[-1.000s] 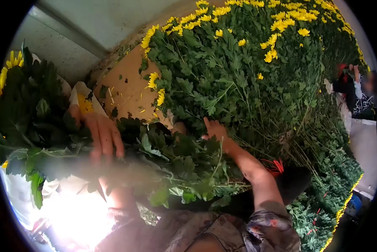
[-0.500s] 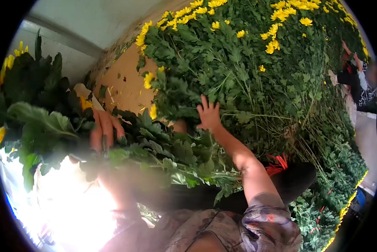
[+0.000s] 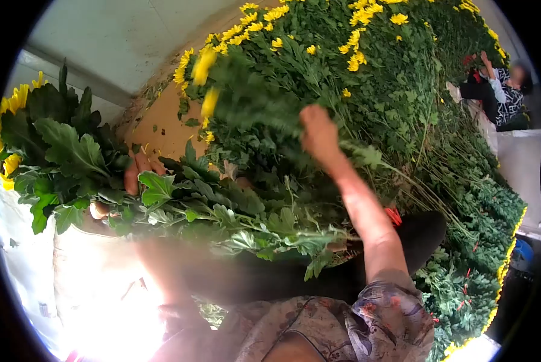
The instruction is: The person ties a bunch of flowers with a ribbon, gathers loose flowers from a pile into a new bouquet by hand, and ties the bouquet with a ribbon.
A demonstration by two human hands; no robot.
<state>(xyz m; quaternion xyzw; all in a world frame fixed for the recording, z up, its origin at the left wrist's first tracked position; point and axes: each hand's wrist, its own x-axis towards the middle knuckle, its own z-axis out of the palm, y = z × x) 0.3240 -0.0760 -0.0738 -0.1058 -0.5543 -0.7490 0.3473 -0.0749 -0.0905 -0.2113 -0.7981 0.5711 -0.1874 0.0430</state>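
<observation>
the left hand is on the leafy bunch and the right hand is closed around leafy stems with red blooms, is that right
Not quite: the blooms are yellow, not red, as the head view shows. The left hand is on the leafy bunch and the right hand is closed around leafy stems.
</observation>
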